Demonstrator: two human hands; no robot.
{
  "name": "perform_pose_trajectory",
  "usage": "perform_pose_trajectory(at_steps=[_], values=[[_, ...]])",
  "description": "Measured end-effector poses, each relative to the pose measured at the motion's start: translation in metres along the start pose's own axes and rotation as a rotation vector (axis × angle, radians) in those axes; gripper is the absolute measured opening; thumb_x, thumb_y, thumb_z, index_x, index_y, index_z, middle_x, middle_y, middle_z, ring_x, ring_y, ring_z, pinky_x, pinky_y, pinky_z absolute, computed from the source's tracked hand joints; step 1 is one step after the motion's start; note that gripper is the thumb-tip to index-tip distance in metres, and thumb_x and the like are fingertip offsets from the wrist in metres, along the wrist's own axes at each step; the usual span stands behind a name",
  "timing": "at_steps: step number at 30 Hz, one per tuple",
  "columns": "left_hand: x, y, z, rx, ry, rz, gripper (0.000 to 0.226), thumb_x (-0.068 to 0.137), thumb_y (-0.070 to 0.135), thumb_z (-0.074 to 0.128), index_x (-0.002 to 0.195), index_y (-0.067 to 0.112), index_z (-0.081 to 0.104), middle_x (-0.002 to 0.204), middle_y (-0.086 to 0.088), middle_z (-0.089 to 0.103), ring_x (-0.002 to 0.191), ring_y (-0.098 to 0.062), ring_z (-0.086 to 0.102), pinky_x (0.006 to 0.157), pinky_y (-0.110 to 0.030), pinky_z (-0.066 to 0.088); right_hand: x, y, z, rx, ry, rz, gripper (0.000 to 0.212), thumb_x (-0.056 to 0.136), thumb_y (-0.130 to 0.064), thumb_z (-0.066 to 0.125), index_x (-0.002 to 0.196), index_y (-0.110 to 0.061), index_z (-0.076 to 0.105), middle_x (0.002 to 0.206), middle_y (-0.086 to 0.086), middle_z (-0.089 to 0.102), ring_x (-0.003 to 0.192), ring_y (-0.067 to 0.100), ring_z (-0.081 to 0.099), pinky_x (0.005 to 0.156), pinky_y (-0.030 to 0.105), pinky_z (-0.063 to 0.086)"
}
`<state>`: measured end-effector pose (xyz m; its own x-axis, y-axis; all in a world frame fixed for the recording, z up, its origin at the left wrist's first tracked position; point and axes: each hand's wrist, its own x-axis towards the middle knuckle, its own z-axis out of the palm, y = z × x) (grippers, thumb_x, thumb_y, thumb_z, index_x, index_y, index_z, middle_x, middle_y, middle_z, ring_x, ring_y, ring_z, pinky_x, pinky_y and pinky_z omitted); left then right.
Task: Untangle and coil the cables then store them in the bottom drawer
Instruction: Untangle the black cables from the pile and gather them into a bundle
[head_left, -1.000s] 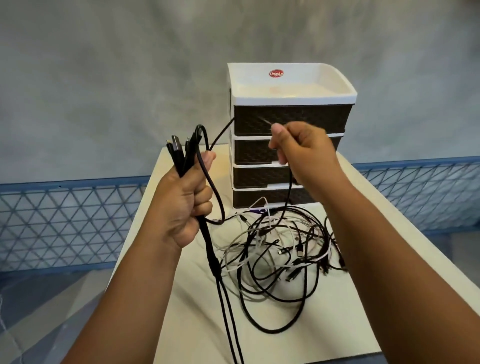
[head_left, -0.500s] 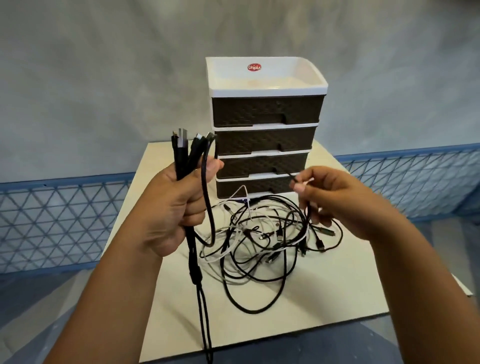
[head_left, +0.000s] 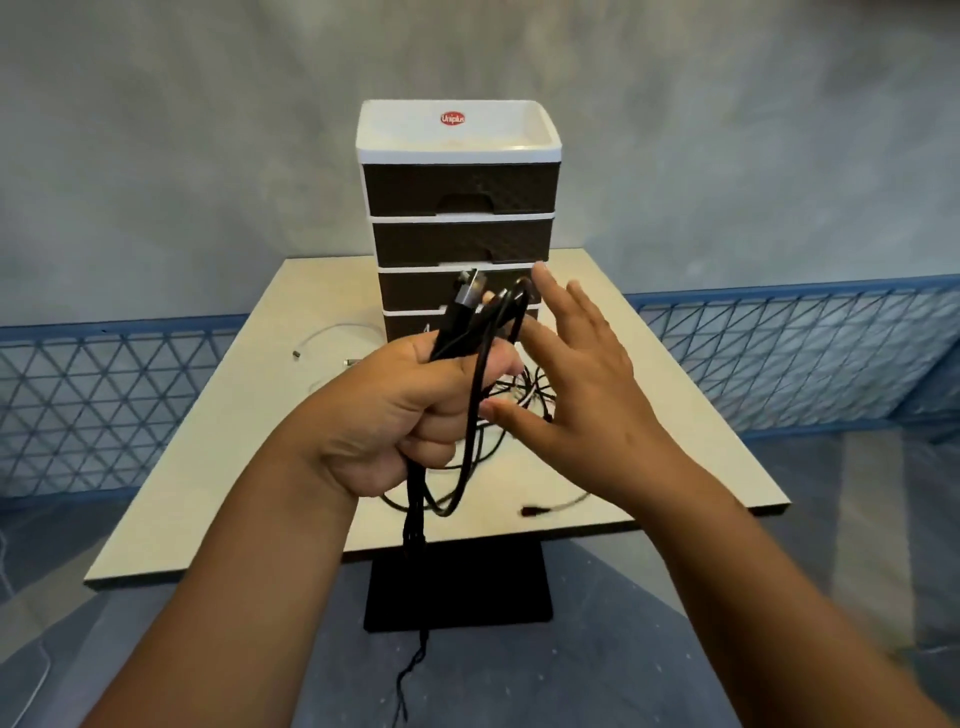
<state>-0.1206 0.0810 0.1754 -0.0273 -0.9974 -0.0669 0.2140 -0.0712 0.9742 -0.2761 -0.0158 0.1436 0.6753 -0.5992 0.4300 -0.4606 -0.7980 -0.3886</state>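
a grey plaster wall and a blue lattice railing (head_left: 130, 395) stand behind a small pale table (head_left: 675, 415) on a black pedestal, with a four-drawer unit (head_left: 460, 208) at its far edge. the left hand (head_left: 395, 415) is fisted tight round a bundle of black cables (head_left: 467, 332). their plug ends stick up and away out of the top of the fist, and their long tails drop straight down from the bottom of it, past the near table edge toward the floor. one black strand bows out of the grip to its right and hangs in a loop below the fist. so the bundle's long axis runs roughly up and down through the grip. the right hand (head_left: 582, 384) is just right of that grip, fingers spread and straight, holding nothing, its fingertips close to the plug ends. it looks the freer hand to take the hanging loop and start the coil. beyond and below the grip, largely hidden by both hands, the rest of the tangled cables (head_left: 524, 389) lie on the table in front of the unit. a white cable (head_left: 332, 332) lies apart, off to the grip's left. all four drawers look pushed in, the bottom drawer (head_left: 410, 325) mostly hidden behind the fist, so what is inside any of them cannot be told. the open top tray looks bare.
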Motion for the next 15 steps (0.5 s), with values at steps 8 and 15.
perform_pose_trajectory(at_steps=[8,15], values=[[-0.022,-0.032,0.046,0.106,0.057,-0.078,0.006,0.077,0.024,0.073,0.08,0.018,0.074,0.051,0.007,0.018,0.047,-0.009,0.007,0.044,-0.02,0.005,-0.064,0.009,-0.008,0.702,0.178,0.079,0.017,0.096,-0.021,0.057,0.106,-0.028,0.068,0.107,-0.011,0.07,0.103,0.007,0.063,0.089,0.035,0.053],[-0.019,-0.063,0.059,0.184,0.146,-0.186,0.019,0.084,0.022,0.071,0.066,0.027,0.073,0.058,0.005,0.025,0.046,-0.006,0.012,0.043,-0.016,0.007,-0.101,0.003,-0.04,0.547,0.113,-0.177,0.027,0.097,-0.018,0.054,0.122,-0.026,0.06,0.121,-0.012,0.062,0.12,0.013,0.055,0.098,0.023,0.046]])
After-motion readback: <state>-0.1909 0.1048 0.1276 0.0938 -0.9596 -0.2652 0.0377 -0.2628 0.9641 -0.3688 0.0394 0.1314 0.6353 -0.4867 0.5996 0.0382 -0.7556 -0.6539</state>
